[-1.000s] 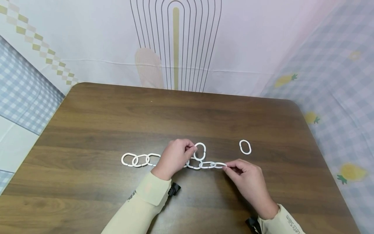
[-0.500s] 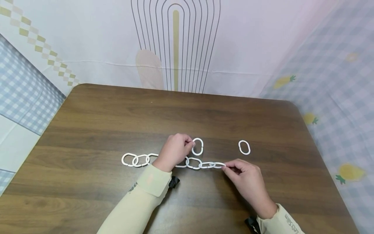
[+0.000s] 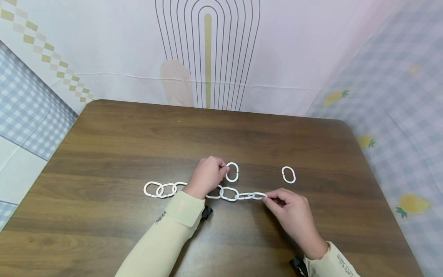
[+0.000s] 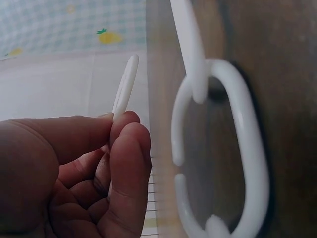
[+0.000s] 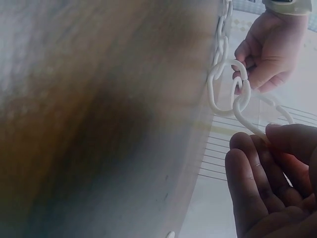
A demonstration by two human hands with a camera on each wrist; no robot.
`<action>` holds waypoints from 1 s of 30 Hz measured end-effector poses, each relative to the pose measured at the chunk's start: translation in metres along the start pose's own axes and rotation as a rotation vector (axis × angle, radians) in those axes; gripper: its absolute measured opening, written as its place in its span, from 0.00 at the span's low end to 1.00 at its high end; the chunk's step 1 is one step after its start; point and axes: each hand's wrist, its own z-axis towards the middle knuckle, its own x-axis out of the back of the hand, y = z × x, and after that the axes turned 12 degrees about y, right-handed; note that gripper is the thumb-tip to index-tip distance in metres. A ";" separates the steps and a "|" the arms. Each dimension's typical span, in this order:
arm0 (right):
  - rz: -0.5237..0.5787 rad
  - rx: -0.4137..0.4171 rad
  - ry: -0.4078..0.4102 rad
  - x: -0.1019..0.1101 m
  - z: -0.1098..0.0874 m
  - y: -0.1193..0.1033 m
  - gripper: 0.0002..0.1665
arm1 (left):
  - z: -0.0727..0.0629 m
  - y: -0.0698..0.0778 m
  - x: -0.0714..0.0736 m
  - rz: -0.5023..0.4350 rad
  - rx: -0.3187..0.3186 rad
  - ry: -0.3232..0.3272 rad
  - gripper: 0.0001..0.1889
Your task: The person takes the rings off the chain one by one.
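Note:
A chain of white oval plastic links (image 3: 229,187) lies across the table. My left hand (image 3: 206,175) reaches over its middle and hides some links. Between thumb and fingers that hand pinches a loose white link (image 3: 238,169), which stands apart from the chain, just beyond it. Seen from the left wrist, this link (image 4: 128,87) is nearly edge-on, and a chain link (image 4: 253,148) beside it has a small gap in its side. My right hand (image 3: 294,209) pinches the chain's right end link (image 5: 246,122) between thumb and fingertips.
Another loose white link (image 3: 294,176) lies on the brown wooden table (image 3: 221,134), beyond my right hand. Patterned cloth (image 3: 283,50) hangs behind the table's far edge and along its sides.
My left hand has moved slightly away and to the left with its link, which overlapped the chain and is now apart from it. The right hand has stayed nearly still, holding the end link.

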 end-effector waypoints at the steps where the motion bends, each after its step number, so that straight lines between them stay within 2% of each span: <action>1: 0.003 -0.003 0.000 0.000 0.000 0.000 0.09 | 0.001 -0.001 -0.001 0.005 0.000 0.000 0.09; 22: 0.023 -0.038 -0.011 0.004 0.001 -0.006 0.08 | 0.014 -0.008 -0.008 0.136 0.019 -0.006 0.18; 30: 0.032 -0.039 -0.007 0.004 0.001 -0.005 0.08 | 0.016 -0.006 -0.009 0.187 0.004 0.009 0.19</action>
